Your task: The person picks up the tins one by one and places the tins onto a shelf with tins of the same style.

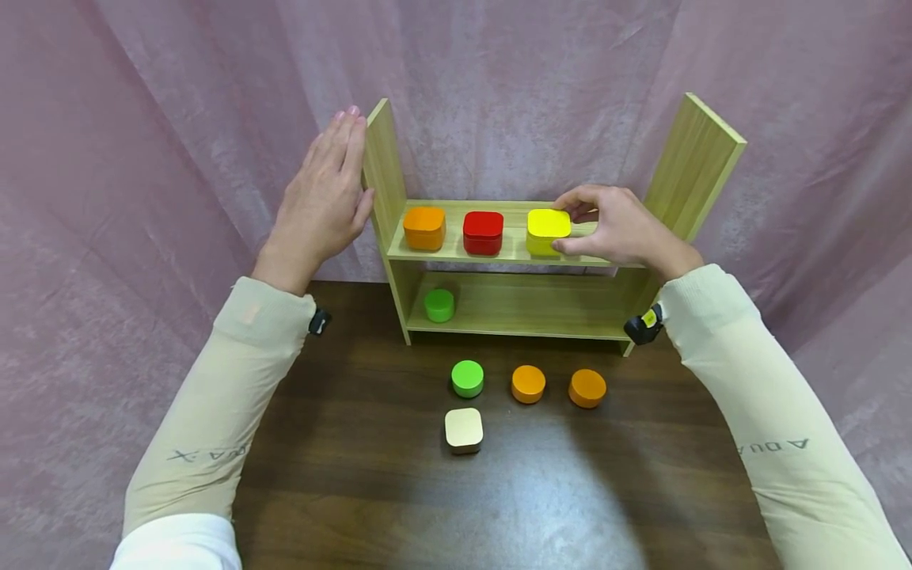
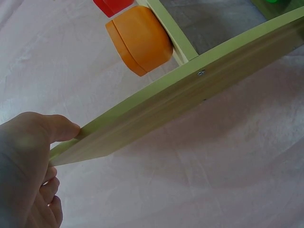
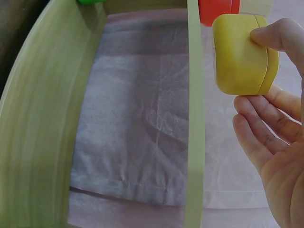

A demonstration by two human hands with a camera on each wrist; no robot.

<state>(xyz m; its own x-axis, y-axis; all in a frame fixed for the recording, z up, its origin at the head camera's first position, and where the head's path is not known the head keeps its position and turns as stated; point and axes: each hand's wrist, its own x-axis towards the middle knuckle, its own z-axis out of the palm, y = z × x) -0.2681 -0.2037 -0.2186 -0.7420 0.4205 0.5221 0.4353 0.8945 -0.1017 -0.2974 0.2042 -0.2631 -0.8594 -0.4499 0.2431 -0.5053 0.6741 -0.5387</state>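
A two-tier wooden shelf (image 1: 513, 305) stands on the table. On its upper board sit an orange rounded box (image 1: 425, 229), a red one (image 1: 484, 234) and a yellow one (image 1: 548, 230), spaced in a row. My right hand (image 1: 616, 226) pinches the yellow box from its right side; the thumb (image 3: 273, 37) presses its near face in the right wrist view. With fingers straight, my left hand (image 1: 324, 190) rests against the outside of the left side panel (image 1: 385, 162). In the left wrist view, the left thumb (image 2: 61, 128) lies at that panel's edge.
A green round block (image 1: 439, 305) is at the lower board's left end. On the table ahead of the shelf are another green round block (image 1: 467, 378), two orange round blocks (image 1: 528, 384) and a cream rounded square block (image 1: 464, 430). A pink curtain (image 1: 527, 95) hangs behind.
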